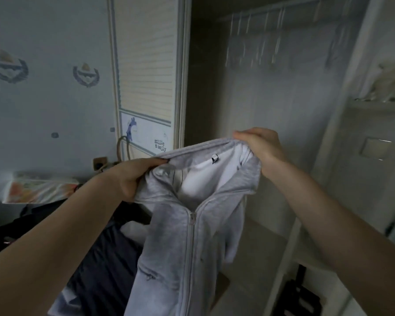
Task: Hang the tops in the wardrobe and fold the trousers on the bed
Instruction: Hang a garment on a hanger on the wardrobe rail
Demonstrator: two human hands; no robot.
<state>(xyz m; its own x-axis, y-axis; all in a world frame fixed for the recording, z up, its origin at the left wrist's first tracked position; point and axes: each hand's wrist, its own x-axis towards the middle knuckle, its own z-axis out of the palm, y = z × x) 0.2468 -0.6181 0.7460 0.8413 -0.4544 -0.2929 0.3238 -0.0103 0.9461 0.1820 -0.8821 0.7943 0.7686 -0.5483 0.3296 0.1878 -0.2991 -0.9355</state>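
- Head view: person stands at the open wardrobe (pixel 271 110), holding a grey zip-up top (pixel 183 236) up in front of it.
- Left hand (pixel 132 176) has a closed grip on the collar's left side; right hand (pixel 258 147) pinches the collar's right side. Neck opening is stretched between them, white lining and a small label showing.
- Zip is closed almost to the neck; body of the top hangs down free, clear of the wardrobe.
- Step in hand, as I read it: hanging the tops. This one is not yet on a hanger.
- Next move likely needs one hand freed to take a hanger (pixel 262 49) from the rail (pixel 283 10), then feed it into the neck. The nearly shut zip could make that tight.
- Rail detail is blurred; several pale hangers up there, count unclear.
- Around: dark clothing (pixel 100 265) piled low left, wardrobe door (pixel 146 76) swung open on the left, a shelf (pixel 379 106) to the right.
- Nothing appears to block the reach to the rail.
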